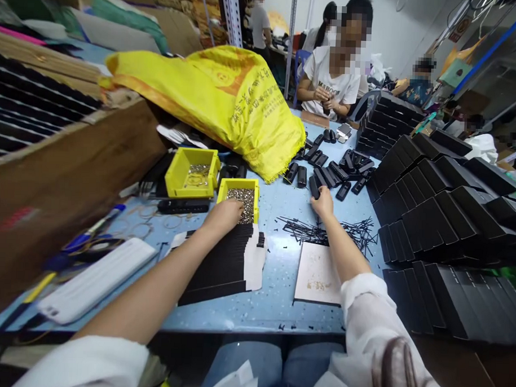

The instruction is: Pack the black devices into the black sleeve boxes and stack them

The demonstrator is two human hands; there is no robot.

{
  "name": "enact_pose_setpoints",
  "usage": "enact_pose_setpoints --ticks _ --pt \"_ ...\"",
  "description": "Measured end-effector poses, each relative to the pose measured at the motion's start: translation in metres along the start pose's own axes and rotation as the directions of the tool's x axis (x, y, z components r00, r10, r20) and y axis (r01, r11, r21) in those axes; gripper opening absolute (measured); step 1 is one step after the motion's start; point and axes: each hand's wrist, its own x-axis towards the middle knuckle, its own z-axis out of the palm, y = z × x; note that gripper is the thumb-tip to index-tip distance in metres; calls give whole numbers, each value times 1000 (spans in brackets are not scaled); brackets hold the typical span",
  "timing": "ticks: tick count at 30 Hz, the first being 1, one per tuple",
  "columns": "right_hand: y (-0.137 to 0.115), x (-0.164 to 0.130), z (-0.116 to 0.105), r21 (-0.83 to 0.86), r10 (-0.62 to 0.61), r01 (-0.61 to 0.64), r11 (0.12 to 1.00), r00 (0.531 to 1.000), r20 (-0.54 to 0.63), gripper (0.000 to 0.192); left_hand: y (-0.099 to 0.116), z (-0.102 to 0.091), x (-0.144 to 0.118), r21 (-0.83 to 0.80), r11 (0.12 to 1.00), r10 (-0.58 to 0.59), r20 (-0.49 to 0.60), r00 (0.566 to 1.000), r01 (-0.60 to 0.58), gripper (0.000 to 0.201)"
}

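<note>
My left hand [224,214] reaches forward to a small yellow bin [239,184] filled with tiny metal parts, its fingers at the bin's near edge; whether they hold anything is hidden. Under that forearm lies a fanned stack of flat black sleeves [234,260]. My right hand [322,202] stretches further out and closes its fingers on a small black plastic case [313,187] at the near edge of a pile of such cases [339,171]. Thin black rods [324,229] lie scattered under that wrist.
A second yellow bin [191,171] stands left of the first. A yellow sack [227,96] lies behind. Stacked black boxes [443,211] fill the right side. A tan card [318,273] lies near me. A person [334,72] sits opposite, others behind.
</note>
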Motion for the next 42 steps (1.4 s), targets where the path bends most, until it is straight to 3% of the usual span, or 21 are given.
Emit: enact_pose_setpoints --ticks 4,7,9,11,12,13,15,17,19,21,24,29,33,36,38,40,42 --pt "16 -13 -10 -2 59 -59 998 998 30 52 17 -5 -3 -9 1000 -10 -31 999 9 16" --pt "8 -15 -17 37 13 -17 999 994 108 39 49 -10 -31 -248 966 -93 -82 992 70 26" --pt "-2 -27 -25 72 -31 22 997 992 125 39 71 -8 -65 -519 846 -163 -35 986 122 30" --pt "-13 -55 -34 261 -89 67 963 994 70 52 87 1 -105 -712 672 -208 78 975 201 33" --pt "-20 -76 -38 427 -117 85 900 992 48 54 92 8 -125 -775 583 -231 131 964 245 33" --pt "-26 -100 -42 618 -142 90 781 989 36 52 96 16 -144 -818 498 -252 182 950 288 34" --pt "-43 -150 -48 908 -168 40 417 985 33 38 99 33 -173 -861 376 -283 245 927 342 34" --pt "-63 -193 -50 995 -74 42 90 997 -36 24 100 47 -192 -872 336 -300 259 918 356 32" --pt "-83 -220 -50 987 118 122 -100 987 -110 17 101 57 -202 -880 334 -303 239 923 338 30" --pt "-97 -232 -48 970 254 152 -190 962 -101 17 102 63 -207 -897 318 -297 214 931 308 32" --pt "-102 -235 -44 952 299 105 -287 954 -15 22 105 68 -213 -928 249 -286 202 937 277 34" --pt "-90 -238 -45 949 421 131 -287 907 2 22 114 74 -223 -955 29 -295 273 916 294 33" --pt "-85 -241 -48 901 406 164 -401 914 14 20 122 76 -223 -949 -100 -281 316 906 300 35" --pt "-88 -241 -47 873 405 160 -461 913 46 20 127 80 -222 -951 -112 -271 307 912 287 35" --pt "-91 -243 -47 860 425 164 -483 902 67 21 128 83 -224 -971 -63 -281 237 930 229 34" --pt "-91 -246 -46 853 437 158 -498 895 89 21 126 87 -228 -989 89 -286 89 954 119 30" --pt "-89 -251 -43 854 437 134 -503 892 118 22 119 89 -237 -947 322 -235 -82 969 -2 23"
